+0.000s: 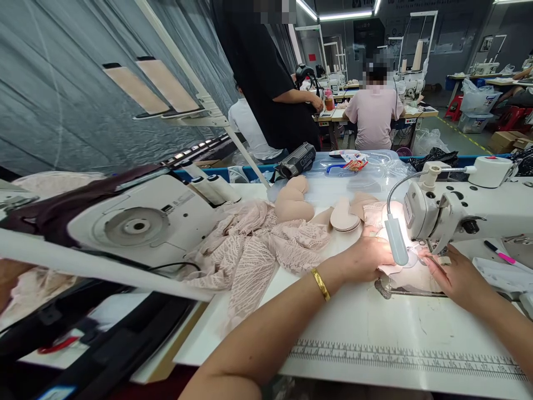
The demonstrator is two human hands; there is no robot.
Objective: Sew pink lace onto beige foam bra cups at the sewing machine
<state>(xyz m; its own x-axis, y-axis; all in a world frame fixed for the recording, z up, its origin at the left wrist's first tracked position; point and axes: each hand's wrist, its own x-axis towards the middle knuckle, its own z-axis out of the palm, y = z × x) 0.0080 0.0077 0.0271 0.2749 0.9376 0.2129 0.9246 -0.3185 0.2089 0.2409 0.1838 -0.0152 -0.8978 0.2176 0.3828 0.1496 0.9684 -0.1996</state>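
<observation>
Under the bright light, beige fabric lies at the needle area of a white sewing machine. My left hand holds the fabric from the left, its fingertips partly hidden behind the grey lamp head. From the right, my right hand has its fingers closed on the fabric edge, close to the presser foot. Both hands touch the work, and the exact seam is lost in glare. Left of my hands is a stack of beige cup-shaped pads.
Beige lace is heaped on the left of the table, beside more beige pads. A ruler strip runs along the front edge. Another machine and thread cones stand left. A pink-and-black pen lies right. People are beyond.
</observation>
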